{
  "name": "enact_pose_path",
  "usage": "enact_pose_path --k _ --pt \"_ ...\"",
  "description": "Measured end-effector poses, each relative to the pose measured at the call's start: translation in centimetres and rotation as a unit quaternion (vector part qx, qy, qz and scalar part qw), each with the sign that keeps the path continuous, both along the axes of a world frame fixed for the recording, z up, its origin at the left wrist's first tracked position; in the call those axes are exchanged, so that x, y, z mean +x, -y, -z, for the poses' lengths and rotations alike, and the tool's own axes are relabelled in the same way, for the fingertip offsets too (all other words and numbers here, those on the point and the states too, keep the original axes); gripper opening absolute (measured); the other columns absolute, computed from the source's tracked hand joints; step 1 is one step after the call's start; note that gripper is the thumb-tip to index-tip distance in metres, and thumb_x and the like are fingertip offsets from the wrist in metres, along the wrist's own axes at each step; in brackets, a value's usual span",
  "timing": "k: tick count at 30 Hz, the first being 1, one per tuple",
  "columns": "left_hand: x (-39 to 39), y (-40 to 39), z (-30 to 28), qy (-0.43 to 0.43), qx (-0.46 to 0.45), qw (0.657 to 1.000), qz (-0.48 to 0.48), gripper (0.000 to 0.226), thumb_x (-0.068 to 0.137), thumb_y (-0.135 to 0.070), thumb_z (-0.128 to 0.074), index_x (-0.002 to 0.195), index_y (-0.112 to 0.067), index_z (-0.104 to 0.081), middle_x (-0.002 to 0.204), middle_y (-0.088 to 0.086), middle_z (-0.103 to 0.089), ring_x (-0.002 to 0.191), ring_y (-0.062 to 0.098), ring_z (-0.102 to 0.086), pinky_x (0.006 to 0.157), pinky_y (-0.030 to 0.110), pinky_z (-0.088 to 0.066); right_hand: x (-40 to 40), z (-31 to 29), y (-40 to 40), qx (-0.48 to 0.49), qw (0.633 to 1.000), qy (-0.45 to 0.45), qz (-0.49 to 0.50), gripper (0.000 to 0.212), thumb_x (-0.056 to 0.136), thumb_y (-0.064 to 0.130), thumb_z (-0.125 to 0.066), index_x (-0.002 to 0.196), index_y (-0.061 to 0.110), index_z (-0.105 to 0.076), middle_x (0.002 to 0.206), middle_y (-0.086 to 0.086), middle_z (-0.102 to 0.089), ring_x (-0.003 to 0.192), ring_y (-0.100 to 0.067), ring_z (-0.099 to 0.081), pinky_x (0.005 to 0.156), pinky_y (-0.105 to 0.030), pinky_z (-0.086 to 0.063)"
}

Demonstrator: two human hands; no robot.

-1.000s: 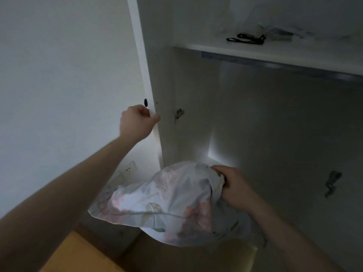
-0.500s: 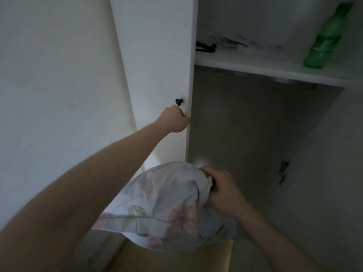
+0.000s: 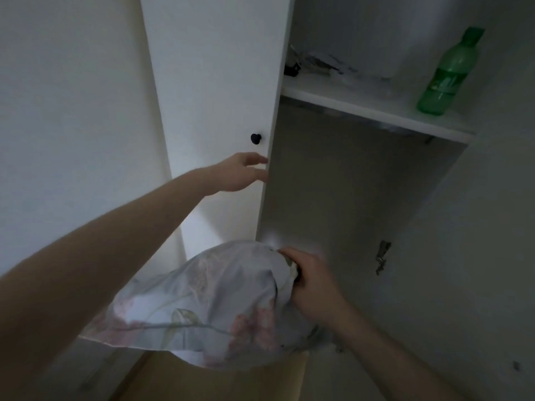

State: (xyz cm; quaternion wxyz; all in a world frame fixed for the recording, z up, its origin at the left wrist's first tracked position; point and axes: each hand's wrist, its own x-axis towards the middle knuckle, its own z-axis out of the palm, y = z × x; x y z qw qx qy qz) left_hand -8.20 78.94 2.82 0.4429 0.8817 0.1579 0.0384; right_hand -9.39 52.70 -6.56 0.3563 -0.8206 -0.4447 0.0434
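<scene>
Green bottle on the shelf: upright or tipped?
Upright: the green bottle stands on its base on the shelf, cap on top.

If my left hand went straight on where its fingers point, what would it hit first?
Probably the edge of the white door, just below the black knob; the left hand looks almost on it, though depth is unclear.

A plain white wall [image 3: 72, 111] fills my left. Ahead stands a white wardrobe [image 3: 333, 198], its door [image 3: 214, 82] with a small black knob [image 3: 255, 138] part open. Inside, a white shelf [image 3: 362, 110] carries a green bottle [image 3: 445, 76], upright at the right; a metal hinge [image 3: 382, 257] sits on the side panel below. The light is dim, and a tan wooden surface [image 3: 231, 383] shows beneath
</scene>
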Motion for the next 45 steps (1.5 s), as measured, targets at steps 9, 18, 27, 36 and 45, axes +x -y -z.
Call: enact_pose_path --k 9,18,27,36,45 --pt "-21.3 5.1 -1.3 -0.201 0.085 0.976 0.017 0.089 0.063 -0.066 -0.083 0.141 -0.059 -0.039 0.137 -0.037 -0.044 0.124 -0.011 -0.044 0.114 0.029 -0.035 -4.4 -1.8 -0.3 0.044 0.997 -0.013 -0.065 0.033 0.081 0.017 -0.057 0.109 0.032 -0.065 0.099 0.009 -0.076 0.09 -0.017 -0.069 0.071 -0.039 -0.055" --pt "-29.6 15.2 2.4 -0.163 0.275 0.923 -0.213 0.046 0.066 -0.055 -0.077 0.109 -0.046 -0.062 0.1 -0.021 -0.071 0.091 0.008 -0.067 0.079 0.032 -0.054 -8.9 -4.6 2.6 0.038 0.971 -0.038 -0.232 0.032 0.084 0.014 -0.054 0.109 0.028 -0.069 0.093 0.009 -0.076 0.082 -0.013 -0.067 0.066 -0.025 -0.047" --pt "-31.2 24.0 -0.9 -0.192 0.431 0.832 -0.291 0.048 0.068 -0.039 -0.064 0.116 -0.042 -0.064 0.106 -0.006 -0.074 0.099 0.027 -0.069 0.074 0.034 -0.05 -7.7 -8.1 12.0 0.023 0.937 -0.009 -0.347 0.061 0.091 0.02 -0.068 0.147 0.029 -0.044 0.149 0.011 -0.049 0.134 -0.007 -0.045 0.103 -0.018 -0.035" --pt "-31.7 30.6 -3.4 -0.243 0.477 0.792 -0.293 0.052 0.066 -0.037 -0.061 0.117 -0.043 -0.063 0.106 -0.006 -0.073 0.098 0.026 -0.069 0.074 0.034 -0.051 -3.3 -13.1 23.5 0.295 0.872 0.137 -0.366 0.032 0.092 0.001 -0.069 0.122 0.012 -0.069 0.14 0.001 -0.059 0.133 -0.01 -0.055 0.111 -0.027 -0.045" --pt "-29.8 31.8 -4.9 -0.249 0.46 0.795 -0.307 0.049 0.064 -0.029 -0.063 0.112 -0.039 -0.067 0.1 0.0 -0.074 0.095 0.029 -0.069 0.071 0.033 -0.05 1.7 -12.3 23.8 0.394 0.841 0.289 -0.233 0.056 0.087 -0.006 -0.071 0.14 0.004 -0.055 0.16 -0.021 -0.027 0.153 -0.045 -0.023 0.119 -0.067 -0.027"
